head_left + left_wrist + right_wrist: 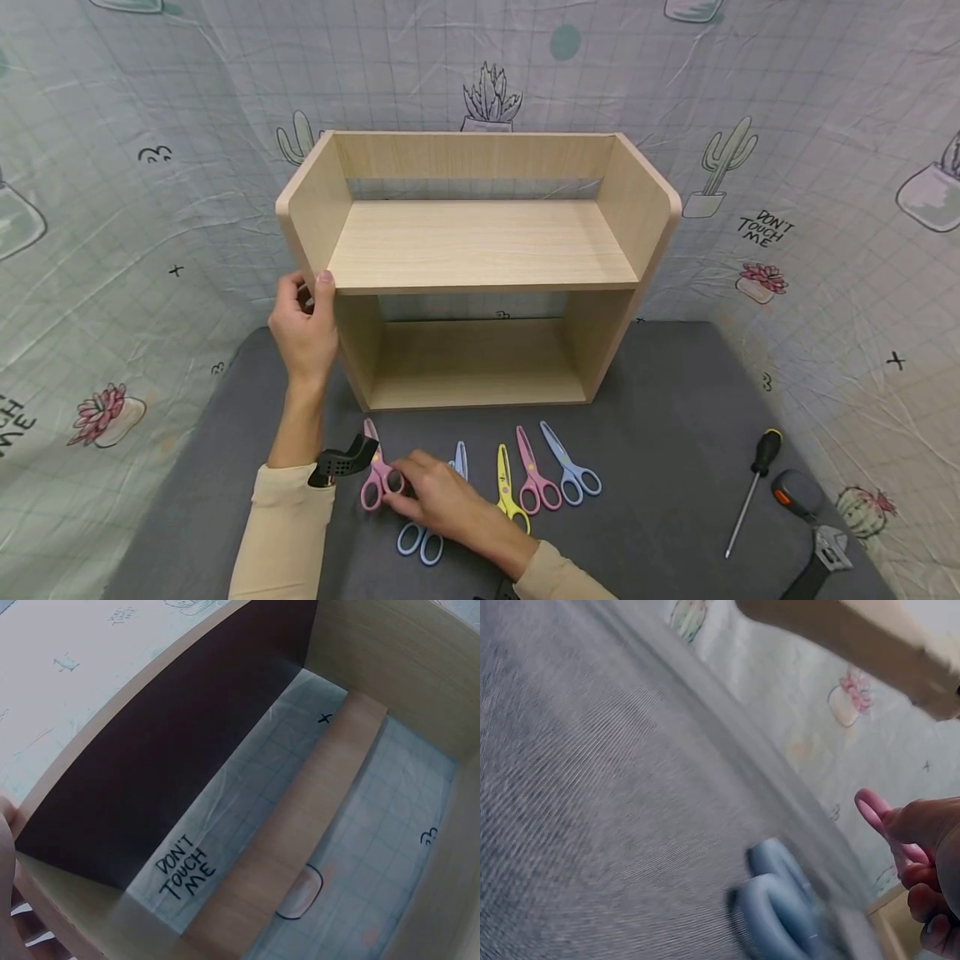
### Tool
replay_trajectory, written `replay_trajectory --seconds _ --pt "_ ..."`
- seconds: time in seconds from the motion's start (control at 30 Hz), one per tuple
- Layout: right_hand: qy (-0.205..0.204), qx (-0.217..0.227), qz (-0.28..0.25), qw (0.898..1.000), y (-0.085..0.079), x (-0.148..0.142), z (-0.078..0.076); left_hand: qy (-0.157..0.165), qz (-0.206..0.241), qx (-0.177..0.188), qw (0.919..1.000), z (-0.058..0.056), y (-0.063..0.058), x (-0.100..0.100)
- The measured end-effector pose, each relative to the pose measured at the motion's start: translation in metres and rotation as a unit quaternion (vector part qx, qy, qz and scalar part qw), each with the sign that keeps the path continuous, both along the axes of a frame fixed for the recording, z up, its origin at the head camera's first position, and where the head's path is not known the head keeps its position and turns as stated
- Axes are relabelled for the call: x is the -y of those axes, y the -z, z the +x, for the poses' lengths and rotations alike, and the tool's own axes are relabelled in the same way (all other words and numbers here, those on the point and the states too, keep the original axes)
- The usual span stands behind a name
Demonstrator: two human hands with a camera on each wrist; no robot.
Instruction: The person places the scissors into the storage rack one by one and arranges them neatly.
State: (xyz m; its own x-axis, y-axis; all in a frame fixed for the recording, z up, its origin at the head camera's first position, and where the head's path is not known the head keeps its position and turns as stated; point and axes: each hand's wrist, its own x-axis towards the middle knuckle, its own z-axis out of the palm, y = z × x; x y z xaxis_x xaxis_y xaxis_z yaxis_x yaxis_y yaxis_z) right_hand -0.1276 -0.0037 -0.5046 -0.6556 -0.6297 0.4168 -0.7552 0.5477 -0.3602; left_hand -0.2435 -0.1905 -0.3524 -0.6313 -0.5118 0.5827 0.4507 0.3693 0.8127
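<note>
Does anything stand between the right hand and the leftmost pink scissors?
Nothing visible does: the right hand pinches the leftmost pink scissors at the handles. The blue scissors that hand partly hides lie beside them, not between.

The wooden shelf unit is showing pale tan with fine grain. Two pairs of pink scissors, two pairs of light blue scissors and one yellow pair are standing out against the dark grey worktop. The whitish backdrop sheet is carrying a grid, pale green dots and drawn plants, some pinkish red. The screwdriver handle is combining black and yellow; both sleeves are showing beige.
</note>
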Motion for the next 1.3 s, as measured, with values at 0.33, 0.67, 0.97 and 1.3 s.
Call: replay_trajectory --seconds 0.33,0.67,0.97,1.3 --pt "-0.003 -0.03 -0.035 0.999 -0.026 -0.011 0.003 0.007 -0.003 0.003 1.0 0.005 -0.005 -0.001" --pt "-0.013 -0.105 -0.109 0.988 -0.055 -0.025 0.004 0.001 -0.007 0.009 0.9999 0.006 -0.005 0.001" --pt "-0.032 -0.142 -0.15 0.978 -0.089 -0.036 0.004 0.001 -0.01 0.017 0.9998 0.006 -0.003 0.004" --pt "-0.021 -0.167 -0.17 0.971 -0.119 -0.041 -0.014 0.003 -0.006 0.009 0.9999 0.004 -0.002 0.005"
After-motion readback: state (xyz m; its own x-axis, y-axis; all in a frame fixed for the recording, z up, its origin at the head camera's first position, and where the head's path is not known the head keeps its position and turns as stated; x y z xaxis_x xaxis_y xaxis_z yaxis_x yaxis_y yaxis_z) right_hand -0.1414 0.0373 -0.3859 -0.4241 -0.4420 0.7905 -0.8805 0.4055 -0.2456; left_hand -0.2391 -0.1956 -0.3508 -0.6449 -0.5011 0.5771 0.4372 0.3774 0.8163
